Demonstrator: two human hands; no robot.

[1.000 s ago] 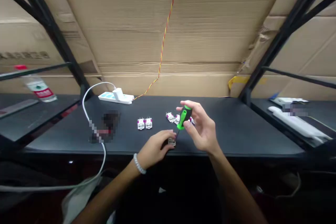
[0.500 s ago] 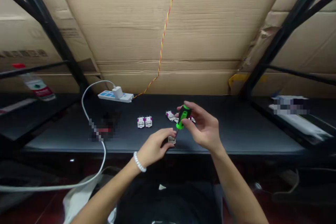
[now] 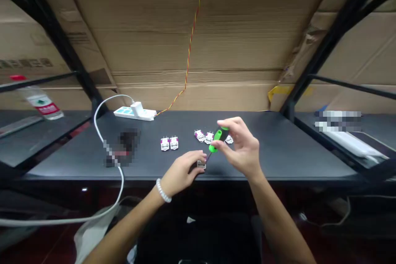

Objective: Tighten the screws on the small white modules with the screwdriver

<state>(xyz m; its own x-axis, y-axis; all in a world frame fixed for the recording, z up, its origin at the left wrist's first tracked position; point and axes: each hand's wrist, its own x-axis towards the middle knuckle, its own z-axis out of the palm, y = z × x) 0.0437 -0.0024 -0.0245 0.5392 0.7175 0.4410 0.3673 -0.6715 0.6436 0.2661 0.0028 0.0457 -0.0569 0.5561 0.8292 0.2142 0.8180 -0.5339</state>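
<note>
A: What is the right hand (image 3: 244,150) holding?

B: A screwdriver (image 3: 218,139) with a green handle. The fingers are curled around the handle, and the thin tip points down and to the left.

A: Where does the tip go?

B: Down to a small part (image 3: 201,165) near the front edge of the dark table (image 3: 278,152). The left hand (image 3: 182,171) pinches that part with its fingertips and keeps it on the table (the rest of the hand is half curled).

A: What else is there?

B: Two white and pink parts (image 3: 169,143) lie side by side to the left. More of them (image 3: 204,136) lie just behind the screwdriver. A white power strip (image 3: 134,112) sits at the back.
</note>
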